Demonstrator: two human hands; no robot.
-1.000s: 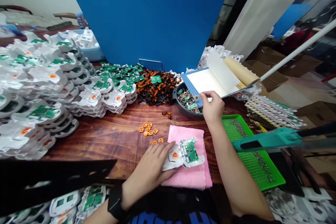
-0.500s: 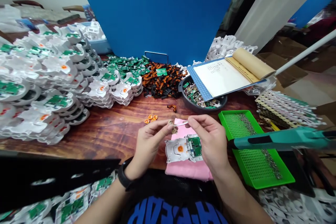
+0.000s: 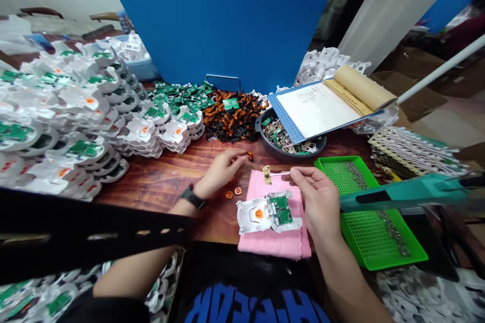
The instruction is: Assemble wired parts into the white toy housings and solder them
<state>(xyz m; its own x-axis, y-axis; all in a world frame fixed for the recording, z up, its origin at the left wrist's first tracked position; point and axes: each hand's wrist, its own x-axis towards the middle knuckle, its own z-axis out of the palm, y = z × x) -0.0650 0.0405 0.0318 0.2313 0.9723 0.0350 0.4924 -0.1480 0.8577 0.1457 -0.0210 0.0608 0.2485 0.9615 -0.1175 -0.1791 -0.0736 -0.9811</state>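
Workbench (image 3: 162,186) of dark wood, seen from above. Right hand (image 3: 318,199), right of centre, pinches a thin white lead between thumb and forefinger; a small tan component (image 3: 267,174) hangs at the lead's far end, held just above the pink cloth (image 3: 276,239), probably so it stays clear of the surface. White housing (image 3: 267,212) with a green board and orange button lies flat on that cloth at lower centre, open side up, apparently padded against scratching. Left hand (image 3: 222,171), centre frame, reaches forward with fingers loosely extended, tips touching a small dark-and-orange part (image 3: 249,155) on the wood. Loose orange buttons (image 3: 233,193) lie just below that hand. Black bowl (image 3: 290,141) of small boards sits upper centre; green tray (image 3: 373,214) at right.
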